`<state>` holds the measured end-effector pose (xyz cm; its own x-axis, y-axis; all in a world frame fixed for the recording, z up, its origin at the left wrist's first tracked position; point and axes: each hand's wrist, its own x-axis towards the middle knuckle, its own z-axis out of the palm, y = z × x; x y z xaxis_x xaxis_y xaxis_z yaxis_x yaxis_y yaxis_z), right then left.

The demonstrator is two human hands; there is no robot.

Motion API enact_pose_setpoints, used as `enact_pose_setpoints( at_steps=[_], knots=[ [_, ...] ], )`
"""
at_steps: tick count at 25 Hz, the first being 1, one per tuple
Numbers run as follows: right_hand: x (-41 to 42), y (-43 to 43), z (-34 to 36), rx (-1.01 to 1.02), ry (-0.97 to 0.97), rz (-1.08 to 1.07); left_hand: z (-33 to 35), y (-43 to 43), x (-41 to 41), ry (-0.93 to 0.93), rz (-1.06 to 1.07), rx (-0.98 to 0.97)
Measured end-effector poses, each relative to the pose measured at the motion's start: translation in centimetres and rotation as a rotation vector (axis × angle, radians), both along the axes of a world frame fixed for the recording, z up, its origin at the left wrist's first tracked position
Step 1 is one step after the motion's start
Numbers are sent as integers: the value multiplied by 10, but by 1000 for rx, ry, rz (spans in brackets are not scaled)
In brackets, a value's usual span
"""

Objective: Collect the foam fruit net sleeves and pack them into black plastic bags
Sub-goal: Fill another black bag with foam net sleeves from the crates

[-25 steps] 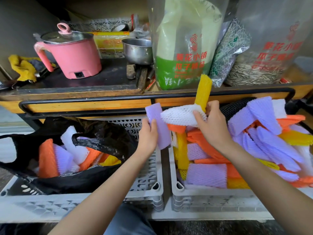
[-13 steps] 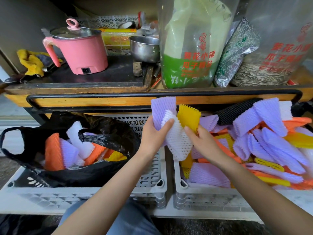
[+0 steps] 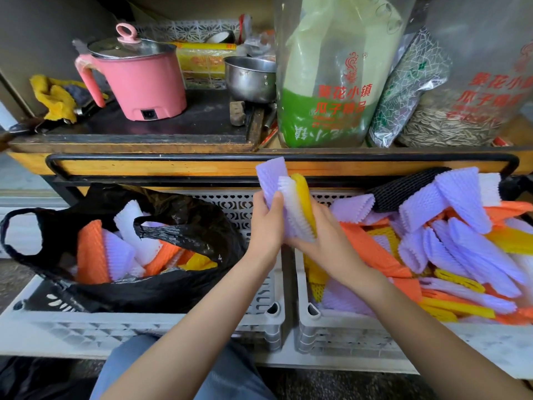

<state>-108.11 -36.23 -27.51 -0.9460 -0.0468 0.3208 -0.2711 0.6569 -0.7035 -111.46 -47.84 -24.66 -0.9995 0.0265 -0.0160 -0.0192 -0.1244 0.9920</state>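
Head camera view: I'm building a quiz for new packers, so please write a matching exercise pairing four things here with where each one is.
Things
1. pink electric pot with glass lid
2. black plastic bag
3. black foam net sleeve
4. stack of purple, white and yellow foam net sleeves

Places
A. held between left grip and right grip
B. on the dark shelf top
C. in the left white plastic crate
D. at the back of the heap of coloured sleeves in the right white plastic crate

Pairs: 1-B, 2-C, 3-D, 4-A
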Motion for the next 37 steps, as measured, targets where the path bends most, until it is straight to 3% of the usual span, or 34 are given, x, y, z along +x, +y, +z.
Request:
enact_pose_setpoints(
  at_steps=[3, 7, 11, 14, 17, 20, 22, 25, 30, 32, 37],
  knots=[
    [-3, 19, 7, -22, 40, -206, -1, -16, -2, -55, -39, -6],
    [-5, 17, 19, -206, 70, -375, -5, -25, -9, -53, 29, -137],
    [1, -8, 13, -116, 42, -85, -2, -11, 6, 23, -257, 52],
    [6, 1, 12, -133, -42, 142, -3, -20, 1, 99, -112, -108],
    [-10, 49, 7, 132, 25, 4, -11, -32, -5, 31, -63, -200],
    [-37, 104, -7, 723, -5, -118, -13, -36, -6, 22, -62, -183],
    [-46, 122, -15, 891, -73, -139, -15, -38, -9, 30, -49, -177],
    [-46, 125, -1, 828, 21, -243, -23, -43, -15, 17, -2, -217],
    [-42, 83, 15, 514, 447, -540, -39, -46, -19, -39, 31, -240],
    [-53, 56, 3, 477, 372, -483, -43, -47, -18, -48, 36, -247],
    [-82, 11, -45, 474, -122, -220, -50, -61, -17, -58, 68, -251]
  ],
)
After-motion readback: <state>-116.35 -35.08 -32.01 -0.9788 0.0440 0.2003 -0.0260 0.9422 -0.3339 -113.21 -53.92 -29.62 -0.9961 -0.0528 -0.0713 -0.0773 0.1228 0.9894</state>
